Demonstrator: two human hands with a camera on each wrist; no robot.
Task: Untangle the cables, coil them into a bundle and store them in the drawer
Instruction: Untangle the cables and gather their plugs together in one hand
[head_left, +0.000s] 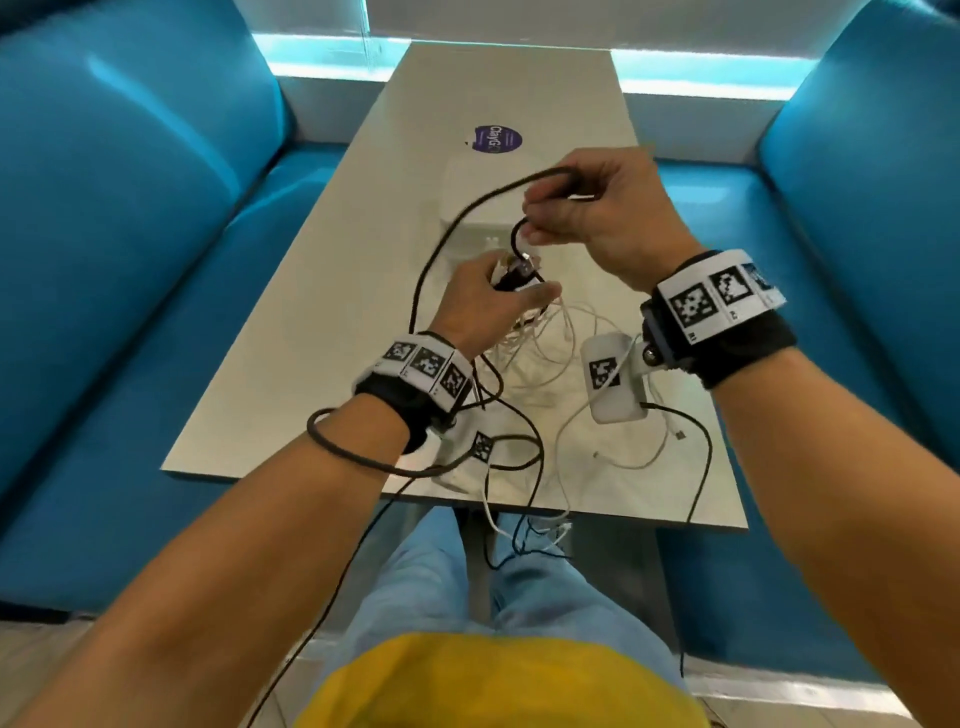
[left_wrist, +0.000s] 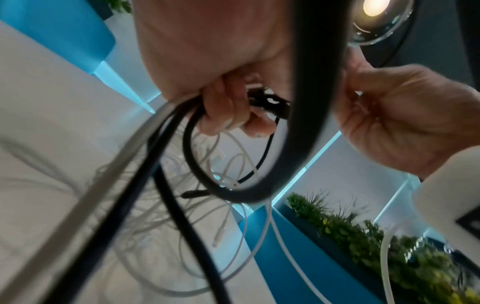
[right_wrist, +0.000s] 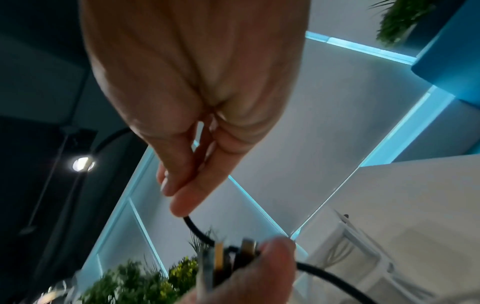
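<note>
café booth, blue benches (head_left: 130, 218), table (head_left: 332, 291)

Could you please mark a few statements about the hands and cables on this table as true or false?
1. The right hand pinches a black cable. True.
2. The left hand lies flat and holds nothing. False: it grips a cluster of cable ends.
3. White cables lie tangled on the table. True.
4. All cables are already coiled into a bundle. False: they are loose, and some hang over the near table edge.
5. A black cable loops around the left forearm. True.
</note>
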